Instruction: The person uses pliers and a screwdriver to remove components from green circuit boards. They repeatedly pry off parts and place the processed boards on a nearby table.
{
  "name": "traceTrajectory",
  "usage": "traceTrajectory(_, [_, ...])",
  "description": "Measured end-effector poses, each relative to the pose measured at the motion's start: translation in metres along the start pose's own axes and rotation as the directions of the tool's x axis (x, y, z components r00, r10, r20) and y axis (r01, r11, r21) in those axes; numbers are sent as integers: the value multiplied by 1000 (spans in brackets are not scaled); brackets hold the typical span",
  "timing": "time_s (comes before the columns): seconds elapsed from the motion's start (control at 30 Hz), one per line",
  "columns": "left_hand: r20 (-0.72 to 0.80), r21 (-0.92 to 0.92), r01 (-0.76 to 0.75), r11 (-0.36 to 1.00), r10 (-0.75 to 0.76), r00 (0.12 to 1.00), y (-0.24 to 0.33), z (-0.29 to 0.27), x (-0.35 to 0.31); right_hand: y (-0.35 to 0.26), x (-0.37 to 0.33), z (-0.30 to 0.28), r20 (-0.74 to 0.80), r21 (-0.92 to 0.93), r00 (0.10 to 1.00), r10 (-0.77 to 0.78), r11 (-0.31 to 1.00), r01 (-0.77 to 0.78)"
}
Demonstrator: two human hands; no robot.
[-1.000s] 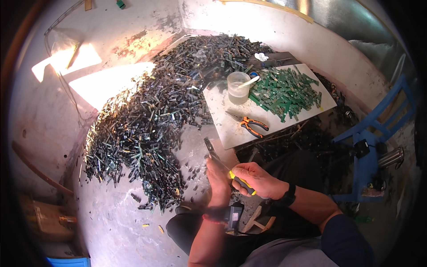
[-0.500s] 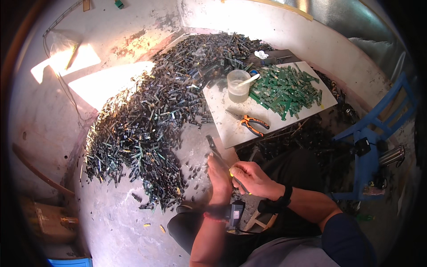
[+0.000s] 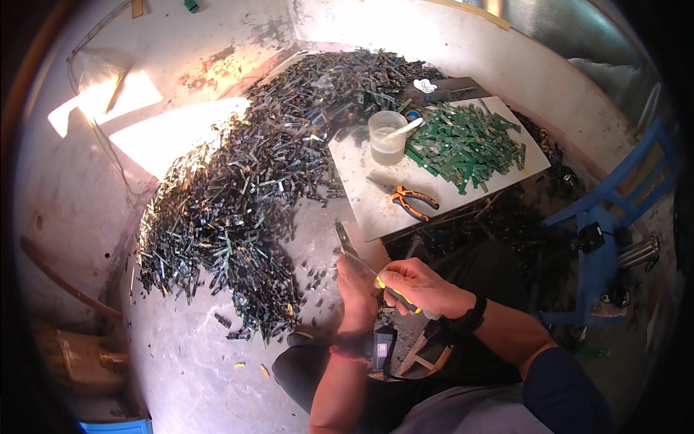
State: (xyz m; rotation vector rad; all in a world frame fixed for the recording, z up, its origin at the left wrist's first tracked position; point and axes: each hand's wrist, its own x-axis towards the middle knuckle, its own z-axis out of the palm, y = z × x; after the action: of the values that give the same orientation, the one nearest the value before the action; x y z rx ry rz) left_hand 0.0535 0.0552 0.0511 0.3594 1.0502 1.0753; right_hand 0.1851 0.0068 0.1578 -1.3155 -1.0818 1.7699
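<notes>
Left fingers (image 3: 347, 270) grip a dark strip (image 3: 343, 234), right fingers (image 3: 399, 275) a tool (image 3: 402, 299). Beyond them, green pieces (image 3: 466, 148) seem done, dark heap (image 3: 231, 217) remaining.

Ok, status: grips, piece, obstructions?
Right grip closed on yellow-black tool handle; left grip holding dark strip. No obstruction visible; pliers aside on white board.

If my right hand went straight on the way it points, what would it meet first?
Probably your left hand, immediately ahead of the right hand; depth between them is unclear.
</notes>
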Motion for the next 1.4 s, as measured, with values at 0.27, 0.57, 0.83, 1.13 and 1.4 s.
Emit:
traceTrajectory(0.27, [-44,10,9,1000,-9,999,-8,2,6,1,2,0,-40,-19,999,19,1000,-20])
traceTrajectory(0.57, [49,195,-280,940,276,960,-15,1,10,19,9,10,-215,-254,968,-129,964,72])
traceTrajectory(0.83, [-31,43,-71,997,72,997,-5,10,-4,6,5,-5,-78,-155,995,-55,987,42])
traceTrajectory(1.13, [-4,119,-96,988,97,995,0,13,-5,-14,-5,-17,9,-82,999,34,996,-33])
traceTrajectory(1.4, [4,149,-183,972,185,983,-8,5,6,-1,1,-17,19,-13,999,-43,999,43])
